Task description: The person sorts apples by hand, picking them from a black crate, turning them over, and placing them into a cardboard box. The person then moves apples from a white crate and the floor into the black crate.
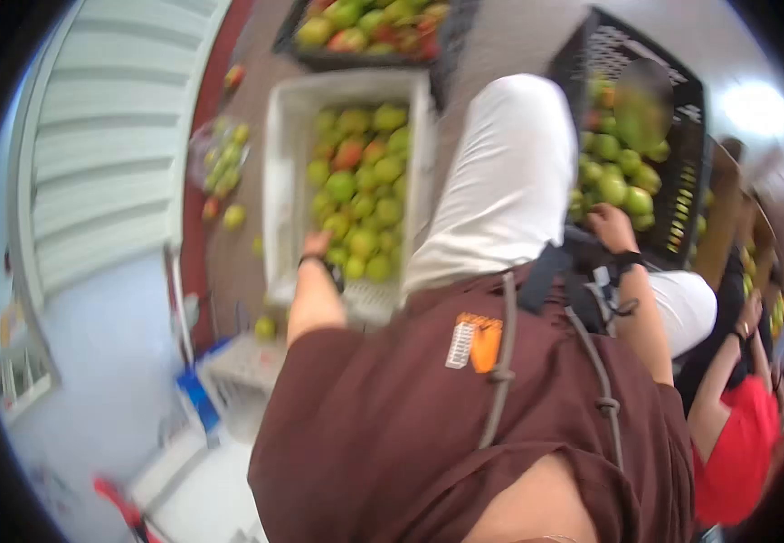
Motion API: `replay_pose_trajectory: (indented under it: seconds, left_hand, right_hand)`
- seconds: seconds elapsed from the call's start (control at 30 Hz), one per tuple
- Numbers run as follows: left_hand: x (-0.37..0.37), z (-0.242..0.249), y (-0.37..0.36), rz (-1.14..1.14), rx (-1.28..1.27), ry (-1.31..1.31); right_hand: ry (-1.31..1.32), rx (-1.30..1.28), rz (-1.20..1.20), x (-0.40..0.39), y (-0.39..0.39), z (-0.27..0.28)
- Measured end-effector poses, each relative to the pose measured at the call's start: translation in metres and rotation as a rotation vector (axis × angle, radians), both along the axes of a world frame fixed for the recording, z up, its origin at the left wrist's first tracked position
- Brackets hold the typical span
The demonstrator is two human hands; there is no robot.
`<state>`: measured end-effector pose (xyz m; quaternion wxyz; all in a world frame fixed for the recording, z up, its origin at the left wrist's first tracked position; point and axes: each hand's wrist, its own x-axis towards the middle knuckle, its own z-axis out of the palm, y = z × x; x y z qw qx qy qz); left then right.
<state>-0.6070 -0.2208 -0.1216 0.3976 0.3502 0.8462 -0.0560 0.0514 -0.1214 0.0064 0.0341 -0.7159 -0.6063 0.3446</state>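
My left hand (317, 243) reaches over the near left side of a white plastic crate (285, 181), beside green and reddish apples (365, 185). Its fingers are blurred and partly hidden, so I cannot see whether they hold a fruit. At the near end of a black plastic crate (686, 195), my right hand (611, 226) is against more green apples (622, 181). The fingers of this hand are curled, and whatever lies inside them is hidden. Both wrists have dark bands.
Another black crate (365, 61) of apples stands beyond the white one. Loose apples (234, 216) and a bagged bunch (222, 163) lie on the floor at left. A person in a red shirt (740, 443) sits at right. A blue box (197, 398) stands lower left.
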Motion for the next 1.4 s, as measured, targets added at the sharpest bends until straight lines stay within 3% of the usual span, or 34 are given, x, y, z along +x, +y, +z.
replay_pose_trajectory:
  seconds: [0.03, 0.07, 0.1, 0.17, 0.23, 0.27, 0.63, 1.4]
  left_hand:
    - [0.011, 0.004, -0.002, 0.344, 0.024, -0.157]
    - [0.015, -0.003, 0.006, 0.256, 0.013, -0.195]
    - [0.02, -0.009, 0.014, 0.086, -0.003, -0.177]
    - [0.03, -0.019, 0.033, -0.172, -0.029, -0.097]
    - [0.047, -0.018, 0.053, -0.292, -0.056, 0.023]
    - [0.052, -0.019, 0.059, -0.323, -0.072, 0.082]
    - [0.074, -0.011, 0.074, -0.418, -0.139, 0.294]
    - [0.086, 0.002, 0.044, -0.445, -0.122, 0.288]
  right_hand:
    - [-0.003, 0.046, 0.021, -0.011, -0.001, 0.02]
    - [-0.081, -0.159, -0.002, -0.022, 0.006, 0.05]
    - [-0.235, -0.119, 0.078, -0.017, 0.0, 0.047]
    - [-0.136, -0.137, -0.021, -0.013, -0.005, 0.042]
    - [-0.185, -0.08, -0.092, -0.014, -0.009, 0.018]
    - [-0.171, -0.058, -0.137, -0.021, -0.009, 0.034]
    - [-0.159, -0.065, -0.202, -0.026, -0.012, 0.037]
    - [-0.167, -0.115, -0.234, -0.03, -0.013, 0.06]
